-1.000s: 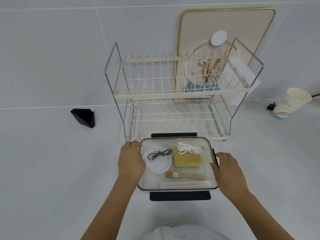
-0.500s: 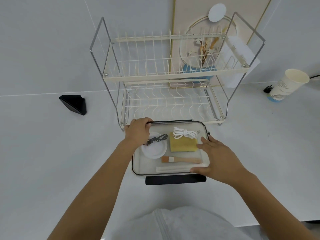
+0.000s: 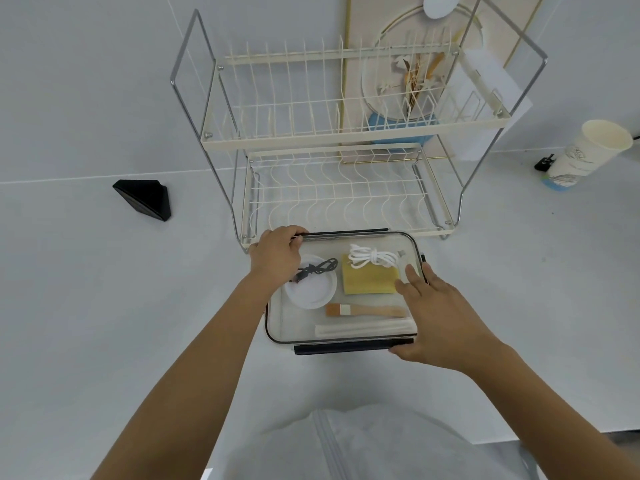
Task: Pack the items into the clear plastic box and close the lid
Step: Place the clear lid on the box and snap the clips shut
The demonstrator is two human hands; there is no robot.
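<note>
On the white counter (image 3: 104,306), left hand (image 3: 275,254) pinches the far clasp (image 3: 346,233); right hand (image 3: 440,317) lies flat on the lid (image 3: 298,327).

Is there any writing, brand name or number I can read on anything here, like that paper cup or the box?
No text is readable anywhere.
paper cup: a grey-blue printed pattern, too blurred to tell if it holds words.
clear plastic box: no label visible.
black wedge: no markings visible.

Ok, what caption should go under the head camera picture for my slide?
Two hands, left hand and right hand, press the lid onto a clear plastic box packed with small items.
</note>
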